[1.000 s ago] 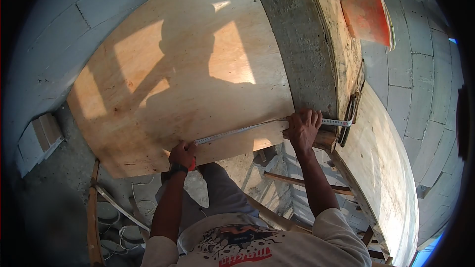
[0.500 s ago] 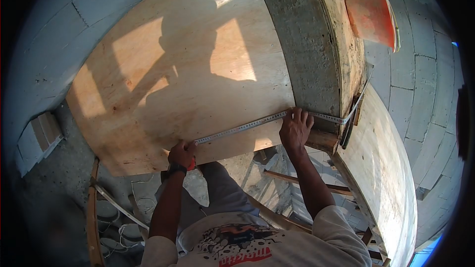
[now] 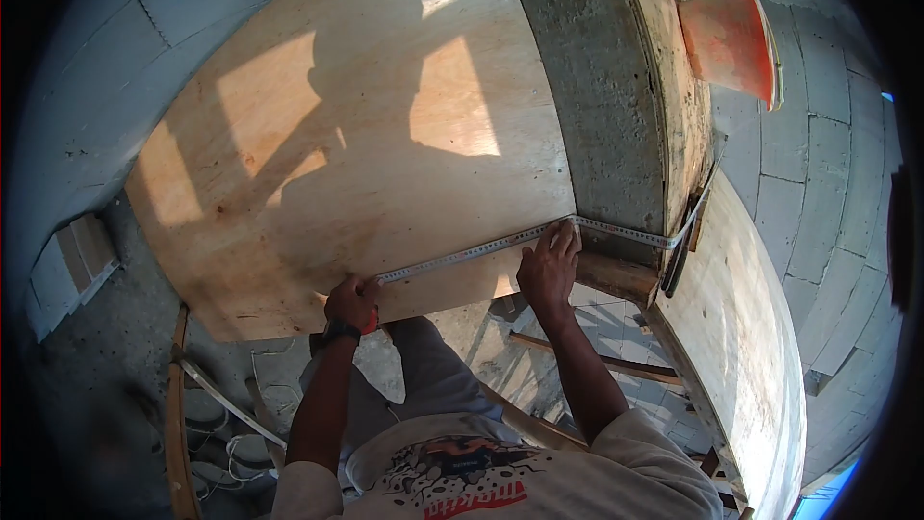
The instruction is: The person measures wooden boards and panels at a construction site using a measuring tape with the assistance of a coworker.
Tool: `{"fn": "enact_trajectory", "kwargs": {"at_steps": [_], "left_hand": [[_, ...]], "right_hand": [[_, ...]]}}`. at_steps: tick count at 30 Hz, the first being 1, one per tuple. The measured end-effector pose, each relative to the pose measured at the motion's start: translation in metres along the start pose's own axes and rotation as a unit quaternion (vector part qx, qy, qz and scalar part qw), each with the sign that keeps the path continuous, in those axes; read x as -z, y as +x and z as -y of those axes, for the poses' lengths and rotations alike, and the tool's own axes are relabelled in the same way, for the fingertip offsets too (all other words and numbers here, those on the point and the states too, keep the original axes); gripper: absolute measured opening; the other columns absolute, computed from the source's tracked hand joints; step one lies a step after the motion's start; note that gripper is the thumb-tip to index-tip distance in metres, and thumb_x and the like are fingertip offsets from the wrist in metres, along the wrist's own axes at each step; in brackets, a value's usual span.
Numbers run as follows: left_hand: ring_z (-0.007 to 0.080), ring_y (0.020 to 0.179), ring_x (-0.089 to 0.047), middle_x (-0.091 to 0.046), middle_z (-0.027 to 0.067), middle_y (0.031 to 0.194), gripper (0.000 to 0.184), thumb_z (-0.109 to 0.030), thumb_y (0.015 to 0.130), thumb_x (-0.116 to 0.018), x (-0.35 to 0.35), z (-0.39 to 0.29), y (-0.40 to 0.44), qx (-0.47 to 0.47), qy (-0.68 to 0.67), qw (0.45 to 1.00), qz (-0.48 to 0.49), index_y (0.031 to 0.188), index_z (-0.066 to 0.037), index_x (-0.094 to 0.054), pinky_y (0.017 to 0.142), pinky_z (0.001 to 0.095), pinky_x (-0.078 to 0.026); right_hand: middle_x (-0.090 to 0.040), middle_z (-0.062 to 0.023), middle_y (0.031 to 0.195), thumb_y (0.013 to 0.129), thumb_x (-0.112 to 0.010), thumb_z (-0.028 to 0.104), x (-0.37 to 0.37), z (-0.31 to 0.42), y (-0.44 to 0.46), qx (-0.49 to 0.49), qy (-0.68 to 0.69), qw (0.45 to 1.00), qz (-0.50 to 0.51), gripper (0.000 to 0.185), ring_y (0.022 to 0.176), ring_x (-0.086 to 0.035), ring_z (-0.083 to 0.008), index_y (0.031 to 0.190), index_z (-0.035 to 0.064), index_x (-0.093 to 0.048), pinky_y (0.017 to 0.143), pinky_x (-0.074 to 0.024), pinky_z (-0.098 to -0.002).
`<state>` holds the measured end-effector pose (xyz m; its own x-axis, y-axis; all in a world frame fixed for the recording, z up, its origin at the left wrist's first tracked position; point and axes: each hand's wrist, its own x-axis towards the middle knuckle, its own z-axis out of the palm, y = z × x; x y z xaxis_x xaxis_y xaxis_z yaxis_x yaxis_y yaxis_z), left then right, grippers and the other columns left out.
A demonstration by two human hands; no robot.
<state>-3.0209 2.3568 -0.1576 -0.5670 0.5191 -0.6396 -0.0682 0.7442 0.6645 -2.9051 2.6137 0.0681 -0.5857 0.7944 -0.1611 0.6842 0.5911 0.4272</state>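
A tape measure blade point(image 3: 472, 252) stretches across the lower part of a plywood sheet point(image 3: 375, 202). It bends at the sheet's right edge, crosses the grey concrete face point(image 3: 616, 116) and wraps over the edge of the timber beside it. My left hand point(image 3: 352, 302) is closed around the red tape measure case at the blade's left end; little of the case shows. Just below the blade, at the plywood's right edge, my right hand point(image 3: 549, 265) has its fingers stretched out, with the tips touching the blade or the sheet beside it. It grips nothing visible.
An orange bucket point(image 3: 731, 43) stands on the timber form at the upper right. Grey block walls point(image 3: 808, 164) flank both sides. Stacked block pieces point(image 3: 82, 270) lie at the left. Wooden poles point(image 3: 178, 404) and coiled cable point(image 3: 245, 453) are below, with another panel point(image 3: 741, 347) at the right.
My right hand has slid left and slightly down, off the bend in the blade, so the corner of the tape now shows. My left hand stays nearly in place.
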Motion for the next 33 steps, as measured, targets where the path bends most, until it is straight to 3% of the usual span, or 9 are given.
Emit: {"fn": "enact_trajectory", "kwargs": {"at_steps": [3, 12, 15, 16, 19, 24, 28, 32, 33], "left_hand": [[0.0343, 0.073, -0.068, -0.069, 0.0124, 0.075, 0.046, -0.055, 0.08, -0.071, 0.0, 0.001, 0.0, -0.006, 0.0, 1.0, -0.009, 0.081, -0.009, -0.067, 0.066, 0.0438, -0.052], [0.0279, 0.071, -0.068, -0.069, 0.0108, 0.076, 0.055, -0.057, 0.071, -0.079, 0.033, 0.058, 0.006, -0.058, -0.05, 0.99, 0.118, 0.084, -0.006, -0.065, 0.065, 0.0397, -0.052], [0.0243, 0.067, -0.065, -0.066, 0.0087, 0.072, 0.056, -0.057, 0.067, -0.082, 0.07, 0.099, -0.013, -0.05, -0.042, 0.995, 0.07, 0.083, -0.007, -0.063, 0.064, 0.0374, -0.051], [0.0241, 0.063, -0.062, -0.064, 0.008, 0.069, 0.054, -0.056, 0.068, -0.082, 0.084, 0.118, -0.019, 0.017, 0.019, 0.997, 0.071, 0.081, -0.007, -0.061, 0.061, 0.0365, -0.05], [0.0256, 0.061, -0.061, -0.061, 0.008, 0.066, 0.054, -0.056, 0.071, -0.081, 0.116, 0.206, -0.051, 0.087, 0.056, 0.994, -0.041, 0.077, -0.008, -0.056, 0.058, 0.0379, -0.048], [0.0291, 0.076, -0.067, -0.066, 0.009, 0.076, 0.062, -0.067, 0.067, -0.078, 0.146, 0.288, -0.12, 0.315, 0.129, 0.932, -0.128, 0.079, -0.01, -0.058, 0.068, 0.042, -0.052], [0.0308, 0.082, -0.069, -0.069, 0.009, 0.081, 0.06, -0.068, 0.069, -0.076, 0.143, 0.317, -0.165, 0.38, 0.141, 0.902, -0.152, 0.084, -0.012, -0.06, 0.071, 0.0436, -0.053], [0.0341, 0.081, -0.069, -0.068, 0.0087, 0.077, 0.057, -0.066, 0.074, -0.073, 0.125, 0.362, -0.234, 0.359, 0.179, 0.896, -0.19, 0.09, -0.013, -0.058, 0.072, 0.0463, -0.053], [0.0347, 0.082, -0.069, -0.068, 0.009, 0.08, 0.057, -0.066, 0.074, -0.073, 0.123, 0.365, -0.256, 0.374, 0.184, 0.887, -0.201, 0.091, -0.013, -0.058, 0.072, 0.0466, -0.053]], "right_hand": [[-0.03, -0.0328, 0.147, 0.085, -0.063, 0.02, 0.002, 0.003, 0.001, -0.007, -0.029, 0.999, 0.015, 0.069, 0.139, -0.031, -0.045, 0.137, -0.0169, -0.037, 0.107, -0.0389, -0.0505], [-0.028, -0.0356, 0.146, 0.078, -0.057, 0.008, -0.004, 0.002, 0.002, 0.019, -0.056, 0.998, 0.018, 0.07, 0.138, -0.032, -0.0482, 0.138, -0.0194, -0.033, 0.107, -0.0394, -0.0517], [-0.027, -0.0376, 0.146, 0.078, -0.056, 0.009, 0.001, 0.005, 0.002, 0.021, -0.051, 0.998, 0.042, 0.074, 0.138, -0.03, -0.0495, 0.139, -0.0208, -0.029, 0.11, -0.0359, -0.0518], [-0.027, -0.0376, 0.146, 0.077, -0.056, 0.009, -0.001, 0.005, 0.001, 0.026, -0.064, 0.997, 0.039, 0.074, 0.139, -0.029, -0.0495, 0.139, -0.0211, -0.028, 0.111, -0.0357, -0.052], [-0.024, -0.0386, 0.147, 0.077, -0.056, 0.009, -0.005, 0.009, 0.001, 0.031, -0.084, 0.995, 0.046, 0.076, 0.14, -0.026, -0.05, 0.139, -0.0221, -0.026, 0.112, -0.0334, -0.0534], [-0.016, -0.0397, 0.15, 0.077, -0.057, 0.009, -0.012, 0.008, -0.002, 0.018, -0.096, 0.992, 0.077, 0.083, 0.142, -0.021, -0.0493, 0.143, -0.0207, -0.016, 0.114, -0.0317, -0.0531], [-0.011, -0.0311, 0.157, 0.079, -0.063, 0.013, 0.002, 0.015, 0.001, -0.017, -0.13, 0.981, 0.144, 0.09, 0.144, -0.018, -0.0476, 0.149, -0.0109, -0.013, 0.116, -0.0295, -0.052], [-0.016, -0.0348, 0.152, 0.074, -0.062, 0.01, -0.006, -0.001, 0.0, 0.034, -0.119, 0.985, 0.123, 0.091, 0.142, -0.018, -0.0482, 0.147, -0.0153, -0.013, 0.116, -0.0277, -0.0522], [-0.029, -0.0346, 0.142, 0.079, -0.062, 0.02, -0.001, -0.001, -0.002, 0.097, -0.186, 0.975, 0.075, 0.08, 0.13, -0.032, -0.0465, 0.141, -0.0136, -0.024, 0.107, -0.0352, -0.0525]]}}
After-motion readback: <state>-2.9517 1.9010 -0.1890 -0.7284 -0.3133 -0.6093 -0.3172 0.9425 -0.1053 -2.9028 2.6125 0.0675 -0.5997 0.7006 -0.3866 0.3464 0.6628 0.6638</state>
